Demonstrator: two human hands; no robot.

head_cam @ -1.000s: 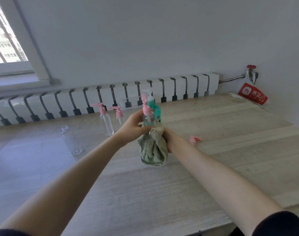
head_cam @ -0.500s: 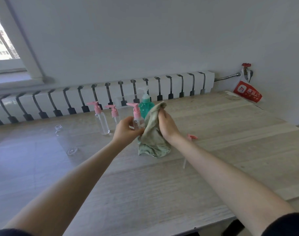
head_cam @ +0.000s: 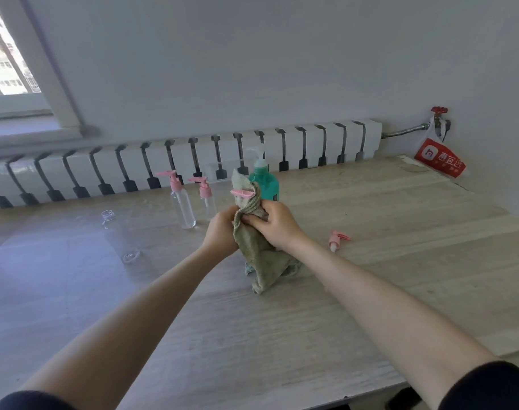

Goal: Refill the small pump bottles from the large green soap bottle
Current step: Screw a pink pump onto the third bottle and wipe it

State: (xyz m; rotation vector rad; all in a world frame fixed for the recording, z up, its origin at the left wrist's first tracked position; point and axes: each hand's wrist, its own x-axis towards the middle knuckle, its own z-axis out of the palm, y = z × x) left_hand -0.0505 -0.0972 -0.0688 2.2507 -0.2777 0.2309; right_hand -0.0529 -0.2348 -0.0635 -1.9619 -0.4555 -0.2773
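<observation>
From my remote seat I see both hands meet over the middle of the desk [head_cam: 370,291]. My left hand [head_cam: 221,230] curls round a small pump bottle [head_cam: 242,193], of which only the pink pump head shows above a green cloth [head_cam: 259,261]. My right hand [head_cam: 277,226] clutches that cloth against it. The large green soap bottle [head_cam: 265,182] stands upright just behind, at 12 o'clock. Two more pump bottles [head_cam: 182,202] stand at 10 o'clock, an uncapped clear bottle [head_cam: 119,235] lies at 9 o'clock, and a loose pink pump [head_cam: 338,238] lies at 3 o'clock.
</observation>
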